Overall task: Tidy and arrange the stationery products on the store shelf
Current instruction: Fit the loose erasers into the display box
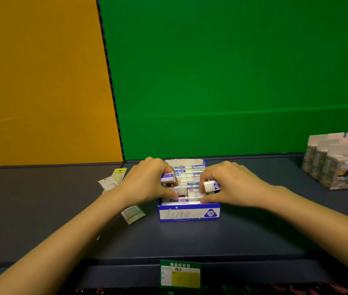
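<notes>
A blue and white display box [189, 213] marked 2B stands on the dark shelf [190, 239], filled with several white erasers in blue and white sleeves [192, 174]. My left hand [147, 182] is over the box's left side, pinching one eraser [167, 177] between thumb and fingers. My right hand [230, 184] is over the right side, holding another eraser [210, 186] with a 2B mark on its end. Both erasers sit just above the rows in the box.
Small hanging packets [113, 179] lie on the shelf left of the box, and another packet [133, 214] lies under my left forearm. Grey and pink cartons [339, 165] stand at the right. A green and yellow price label [180, 273] hangs on the shelf's front edge.
</notes>
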The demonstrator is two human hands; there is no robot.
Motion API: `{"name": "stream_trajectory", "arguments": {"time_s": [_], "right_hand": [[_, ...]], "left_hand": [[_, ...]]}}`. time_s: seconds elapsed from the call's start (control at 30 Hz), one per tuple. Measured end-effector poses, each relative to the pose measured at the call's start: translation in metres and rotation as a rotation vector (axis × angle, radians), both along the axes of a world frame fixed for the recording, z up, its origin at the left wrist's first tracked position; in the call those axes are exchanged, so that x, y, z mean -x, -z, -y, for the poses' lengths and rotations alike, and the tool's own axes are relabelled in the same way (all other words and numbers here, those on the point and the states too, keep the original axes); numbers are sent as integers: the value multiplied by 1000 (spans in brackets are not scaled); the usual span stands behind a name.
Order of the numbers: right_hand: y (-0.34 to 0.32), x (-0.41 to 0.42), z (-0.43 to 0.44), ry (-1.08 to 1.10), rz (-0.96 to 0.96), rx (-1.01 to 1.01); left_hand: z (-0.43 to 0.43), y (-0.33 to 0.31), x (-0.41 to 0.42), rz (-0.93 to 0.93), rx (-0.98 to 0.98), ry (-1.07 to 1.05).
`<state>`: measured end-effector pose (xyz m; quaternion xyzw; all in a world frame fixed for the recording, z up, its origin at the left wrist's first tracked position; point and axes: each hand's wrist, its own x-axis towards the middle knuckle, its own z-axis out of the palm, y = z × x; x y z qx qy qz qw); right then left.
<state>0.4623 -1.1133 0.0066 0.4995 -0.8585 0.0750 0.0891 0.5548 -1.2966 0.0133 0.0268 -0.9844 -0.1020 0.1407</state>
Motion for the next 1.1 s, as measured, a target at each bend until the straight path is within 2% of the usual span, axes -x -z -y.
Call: {"name": "stream_trajectory", "arguments": {"time_s": [0.53,1.1], "right_hand": [[3,-7,-1,83,117,79],[3,-6,-2,80,126,81]], "left_hand": [[7,7,1,52,190,208],[5,11,-1,-49,74,197]]}}
